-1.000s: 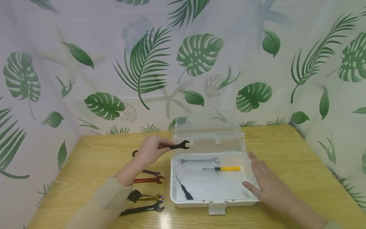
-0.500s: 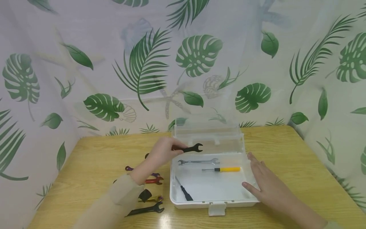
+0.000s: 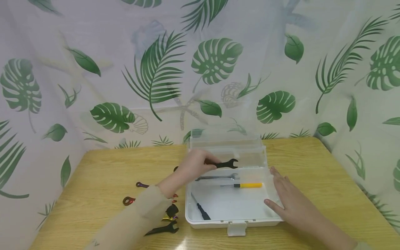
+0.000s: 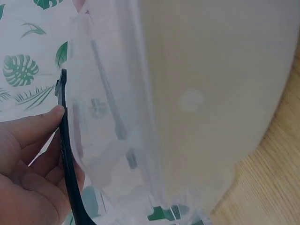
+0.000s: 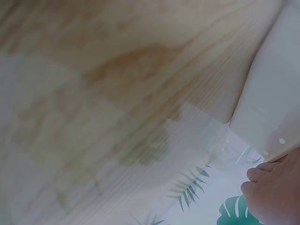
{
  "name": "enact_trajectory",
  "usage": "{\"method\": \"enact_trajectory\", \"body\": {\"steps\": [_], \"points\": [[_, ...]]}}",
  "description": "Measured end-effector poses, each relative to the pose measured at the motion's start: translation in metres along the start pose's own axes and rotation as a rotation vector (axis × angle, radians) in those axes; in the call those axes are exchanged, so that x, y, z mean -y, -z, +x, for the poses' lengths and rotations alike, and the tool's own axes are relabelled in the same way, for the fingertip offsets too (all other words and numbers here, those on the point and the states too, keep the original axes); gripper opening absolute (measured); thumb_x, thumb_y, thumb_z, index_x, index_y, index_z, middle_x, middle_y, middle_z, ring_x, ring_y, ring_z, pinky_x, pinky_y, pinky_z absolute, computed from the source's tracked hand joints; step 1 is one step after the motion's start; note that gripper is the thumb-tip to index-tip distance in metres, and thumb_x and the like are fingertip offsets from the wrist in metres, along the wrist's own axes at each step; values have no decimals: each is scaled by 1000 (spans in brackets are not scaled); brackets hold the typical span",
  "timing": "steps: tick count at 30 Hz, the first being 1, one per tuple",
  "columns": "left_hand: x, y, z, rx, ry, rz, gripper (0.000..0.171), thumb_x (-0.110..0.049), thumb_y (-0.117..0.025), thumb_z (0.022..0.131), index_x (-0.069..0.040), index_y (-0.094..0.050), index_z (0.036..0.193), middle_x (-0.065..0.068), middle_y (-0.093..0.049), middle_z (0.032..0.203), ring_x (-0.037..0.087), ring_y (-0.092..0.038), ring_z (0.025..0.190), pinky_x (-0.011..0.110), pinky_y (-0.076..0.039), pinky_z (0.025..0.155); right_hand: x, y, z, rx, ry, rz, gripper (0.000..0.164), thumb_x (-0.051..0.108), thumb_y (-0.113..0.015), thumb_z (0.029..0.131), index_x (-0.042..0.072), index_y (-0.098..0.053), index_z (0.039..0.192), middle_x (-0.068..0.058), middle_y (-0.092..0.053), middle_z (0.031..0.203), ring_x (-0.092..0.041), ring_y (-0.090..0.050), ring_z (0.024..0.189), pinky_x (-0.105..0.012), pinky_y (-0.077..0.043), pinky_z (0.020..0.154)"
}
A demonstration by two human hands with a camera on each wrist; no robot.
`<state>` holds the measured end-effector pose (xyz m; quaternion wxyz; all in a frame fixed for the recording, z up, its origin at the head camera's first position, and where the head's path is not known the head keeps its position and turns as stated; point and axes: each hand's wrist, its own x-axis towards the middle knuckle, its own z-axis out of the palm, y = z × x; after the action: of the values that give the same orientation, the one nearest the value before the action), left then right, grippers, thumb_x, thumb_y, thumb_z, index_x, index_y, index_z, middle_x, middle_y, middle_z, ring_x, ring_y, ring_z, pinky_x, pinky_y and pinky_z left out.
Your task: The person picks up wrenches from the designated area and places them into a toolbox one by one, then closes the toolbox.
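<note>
My left hand (image 3: 195, 166) pinches a black open-ended wrench (image 3: 227, 164) above the back part of a white plastic toolbox (image 3: 234, 222). In the left wrist view thumb and fingers hold the black wrench (image 4: 68, 154) by its shank, beside the box. My right hand (image 3: 292, 199) lies with fingers extended against the box's right side; the right wrist view shows its fingers (image 5: 274, 185) touching the box wall. Inside the box are a silver wrench (image 3: 215, 177), a yellow-handled screwdriver (image 3: 250, 185) and a black screwdriver (image 3: 203, 211).
The box's clear lid (image 3: 250, 156) stands raised at the back, near the leaf-print curtain. Left of the box, partly behind my left sleeve, lie a purple wrench (image 3: 142, 184), a red wrench (image 3: 128, 200), a gold one (image 3: 168, 218) and a black one (image 3: 164, 229) on the wooden table (image 3: 106, 166).
My left hand has carried the black wrench to the right, from the box's left edge to over its back half. My right hand has stayed at the box's right side.
</note>
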<state>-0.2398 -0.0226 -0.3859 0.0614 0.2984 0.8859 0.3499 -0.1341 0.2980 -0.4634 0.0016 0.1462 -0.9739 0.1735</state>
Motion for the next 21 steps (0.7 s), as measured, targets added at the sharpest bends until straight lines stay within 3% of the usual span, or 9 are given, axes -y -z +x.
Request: {"method": "enact_trajectory", "body": {"steps": [9,21], "points": [[-14,-10,11,36,-10,12,18,-3,-75,98,-5,-82,114,10,-82,115,22,-78,104,27,-64,87,0,0,0,2,-5,-6,97,49,-64,104,-4,-13,168,-24,-17,177,-53,-31,156,-71,-30,123],[-18,-17,17,49,-45,17,17,-3,-76,97,-4,-82,113,10,-82,113,21,-78,104,25,-63,88,1,0,1,20,-28,-8,98,51,-64,104,-2,-12,168,-23,-16,177,-54,-29,156,-73,-31,122]]}}
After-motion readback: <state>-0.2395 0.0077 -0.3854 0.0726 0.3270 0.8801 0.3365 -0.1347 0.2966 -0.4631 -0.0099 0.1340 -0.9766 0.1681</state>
